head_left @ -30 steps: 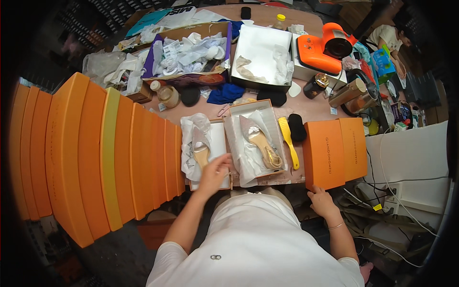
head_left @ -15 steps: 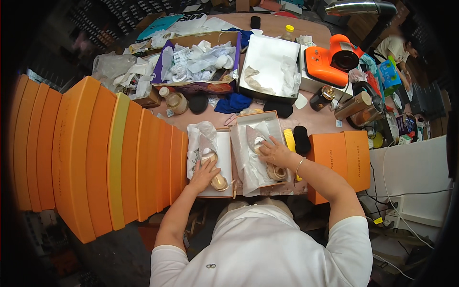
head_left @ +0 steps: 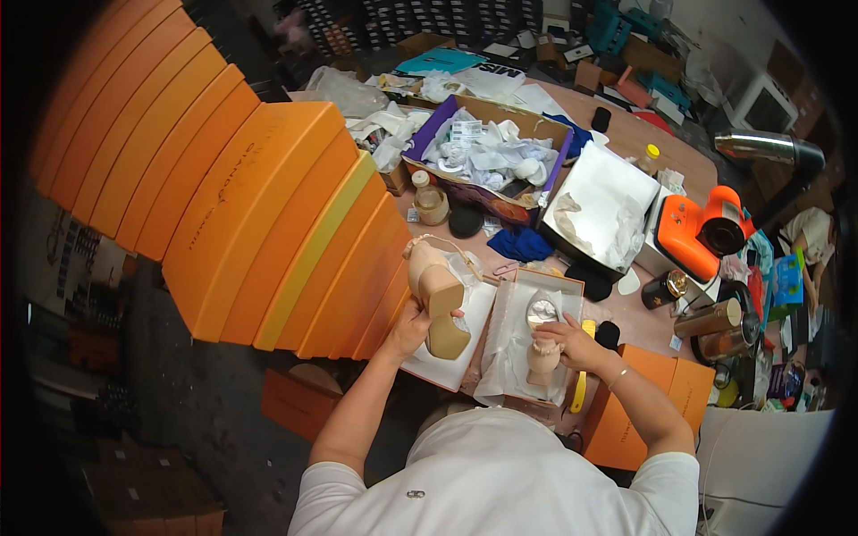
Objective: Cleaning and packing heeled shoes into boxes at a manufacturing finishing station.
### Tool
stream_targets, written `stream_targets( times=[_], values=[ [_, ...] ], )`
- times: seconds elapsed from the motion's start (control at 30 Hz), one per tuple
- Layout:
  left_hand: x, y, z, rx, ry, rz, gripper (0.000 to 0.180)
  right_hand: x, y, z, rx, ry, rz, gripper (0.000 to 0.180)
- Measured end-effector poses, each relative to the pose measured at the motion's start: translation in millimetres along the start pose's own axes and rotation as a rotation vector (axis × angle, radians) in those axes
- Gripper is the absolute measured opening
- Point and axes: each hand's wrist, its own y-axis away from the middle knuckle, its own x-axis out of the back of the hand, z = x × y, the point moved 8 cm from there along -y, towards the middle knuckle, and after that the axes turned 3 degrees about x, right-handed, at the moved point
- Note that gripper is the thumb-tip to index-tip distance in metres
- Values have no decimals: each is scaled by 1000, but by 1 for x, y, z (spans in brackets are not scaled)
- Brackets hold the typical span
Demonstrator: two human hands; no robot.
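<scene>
My left hand (head_left: 409,332) is closed around a beige heeled shoe (head_left: 434,288), lifted with its sole and block heel showing and its thin strap loose at the top. Below it lies an open white-lined box (head_left: 445,368) with white tissue. In the box beside it, which has an orange rim (head_left: 572,284), a second beige shoe (head_left: 543,359) rests over crumpled tissue paper (head_left: 498,362). The fingers of my right hand (head_left: 568,344) are curled over the side of that shoe; their undersides are hidden.
Orange shoe boxes (head_left: 259,205) stand in a long row on the left. A closed orange box (head_left: 648,402) sits at the right. Behind are a purple box (head_left: 487,134) of paper, a black-and-white box (head_left: 599,205), an orange machine (head_left: 697,234) and a glass bottle (head_left: 431,201).
My left hand has picked up its shoe and turned it sole-out. My right hand now grips the shoe in the other box, which has been turned. The whole view has swung left.
</scene>
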Motion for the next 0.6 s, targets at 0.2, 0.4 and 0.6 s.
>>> stream_targets(
  times=[0.2, 0.4, 0.6],
  values=[
    [-55, 1, 21, 186, 480, -114, 39, 70, 26, -13, -413, -724, 282, 29],
    [-94, -4, -9, 385, 567, -338, 45, 35, -3, -56, -376, -1458, 524, 39],
    [-105, -13, -35, 595, 613, -358, 43, -11, -9, -46, -444, -1661, 626, 48]
  ],
)
